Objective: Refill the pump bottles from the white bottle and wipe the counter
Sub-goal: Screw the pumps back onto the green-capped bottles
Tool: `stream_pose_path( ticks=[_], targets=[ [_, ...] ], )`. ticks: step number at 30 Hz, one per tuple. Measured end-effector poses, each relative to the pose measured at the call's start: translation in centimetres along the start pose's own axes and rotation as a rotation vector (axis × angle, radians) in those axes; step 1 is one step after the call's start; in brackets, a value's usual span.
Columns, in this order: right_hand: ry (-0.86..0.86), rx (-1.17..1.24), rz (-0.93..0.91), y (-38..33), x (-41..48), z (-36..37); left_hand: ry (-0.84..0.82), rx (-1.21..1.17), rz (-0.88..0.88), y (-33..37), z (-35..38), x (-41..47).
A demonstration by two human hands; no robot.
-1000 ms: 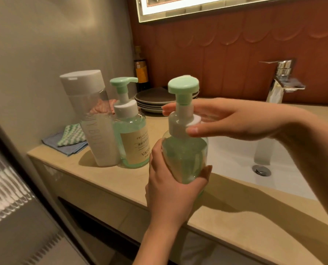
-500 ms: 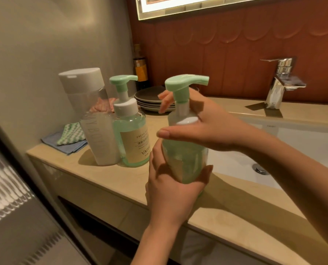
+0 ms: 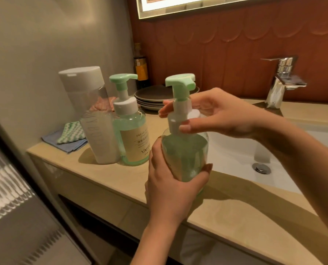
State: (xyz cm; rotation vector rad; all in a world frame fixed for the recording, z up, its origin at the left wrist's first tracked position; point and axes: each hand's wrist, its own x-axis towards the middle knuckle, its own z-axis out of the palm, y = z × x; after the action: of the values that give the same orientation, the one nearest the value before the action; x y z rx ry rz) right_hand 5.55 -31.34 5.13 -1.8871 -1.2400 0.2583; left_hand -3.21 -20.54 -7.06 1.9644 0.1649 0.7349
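Head view puts the pump bottle (image 3: 184, 155) dead centre, over the front strip of the counter (image 3: 105, 178), just beside the sink (image 3: 235, 153). The left hand (image 3: 170, 188) wraps the bottle's lower body, fingers curled round the far side and thumb on the near side. It is a full, firm hold, and I judge it is there to stop the body turning. The hand hides the base, so I cannot tell whether the bottle rests on the counter or is lifted clear.

The right hand (image 3: 222, 115) comes in from the sink side and pinches the white collar (image 3: 178, 113) under the green pump head (image 3: 180, 83), thumb in front and fingers behind. That narrow grip on the collar rather than the head makes sense to me. The collar is likely the threaded part, so I read this as twisting the pump — off or on, I cannot tell which. The bottle looks well filled with green liquid.

To the left, the other pump bottle (image 3: 130, 134) and the white bottle (image 3: 90, 115) stand upright and close together, the white one capped. I guess they are kept near so pouring needs only a short reach. Folded cloths (image 3: 69, 138) lie behind them by the wall — handy for the wipe, not yet begun. Plates (image 3: 151, 96) are stacked at the back, and a tap (image 3: 281, 79) stands past the sink.
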Motion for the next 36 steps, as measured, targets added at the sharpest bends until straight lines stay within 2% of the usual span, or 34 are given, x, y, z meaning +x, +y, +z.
stream_pose_path(
  ticks=[5,9,15,20,23,26,30,34,36],
  targets=[
    [0.153,0.085,-0.071,0.6,0.0,1.6,0.042,0.029,-0.006,0.1,0.1,0.0],
    [0.252,0.103,-0.060,0.7,-0.2,2.9,0.039,0.048,0.022,0.1,0.3,0.0],
    [0.395,-0.068,-0.027,-0.4,-0.8,4.6,0.045,0.070,0.042,0.0,0.4,-0.1],
    [0.648,-0.236,0.081,-0.1,-0.6,6.9,0.065,0.112,0.026,-0.3,0.5,0.1],
    [0.737,-0.366,0.110,-0.4,-1.0,7.8,0.092,0.147,0.025,-0.4,0.6,0.1],
    [0.701,-0.353,0.099,-1.0,-1.6,7.3,0.059,0.157,0.014,-0.2,0.4,0.0],
    [0.478,-0.157,0.093,-2.0,-3.0,5.1,0.002,0.120,-0.013,0.5,0.0,0.0],
    [0.493,-0.337,0.146,-2.2,-2.6,2.2,-0.036,0.127,-0.031,0.6,-0.1,-0.1],
    [0.436,-0.405,0.171,-2.6,-1.6,1.3,-0.039,0.131,-0.029,0.7,-0.2,-0.1]
  ],
)
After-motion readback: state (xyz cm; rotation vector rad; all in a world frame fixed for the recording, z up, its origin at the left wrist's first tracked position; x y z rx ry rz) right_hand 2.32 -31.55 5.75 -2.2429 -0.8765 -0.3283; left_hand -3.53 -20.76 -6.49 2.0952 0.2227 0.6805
